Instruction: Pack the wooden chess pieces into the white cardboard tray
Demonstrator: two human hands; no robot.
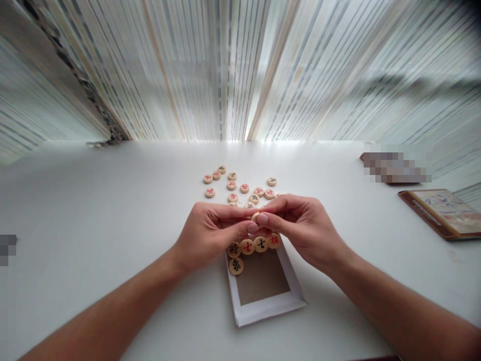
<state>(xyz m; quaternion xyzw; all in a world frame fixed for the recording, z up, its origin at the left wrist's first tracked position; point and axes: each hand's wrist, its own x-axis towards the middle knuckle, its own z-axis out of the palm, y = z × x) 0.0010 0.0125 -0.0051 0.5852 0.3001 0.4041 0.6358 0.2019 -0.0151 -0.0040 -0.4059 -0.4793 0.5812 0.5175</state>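
Between the fingertips of both hands is a small round wooden Chinese chess piece [256, 217], held above the far end of a box. My left hand [210, 226] pinches it from the left, and my right hand [300, 220] grips it from the right. Below them lies a shallow white cardboard box [268, 307] with a brown bottom. A row of chess pieces with black and red characters [247, 246] sits toward its far side. One more piece with a black character [236, 266] lies against the left wall. My hands hide the box's far edge.
Beyond my hands, several loose chess pieces [232, 185] are scattered on the white table [112, 200]. At the right lie a brown-edged booklet or box [447, 213] and a blurred brown item [394, 168]. Striped curtains [188, 70] hang along the table's far edge.
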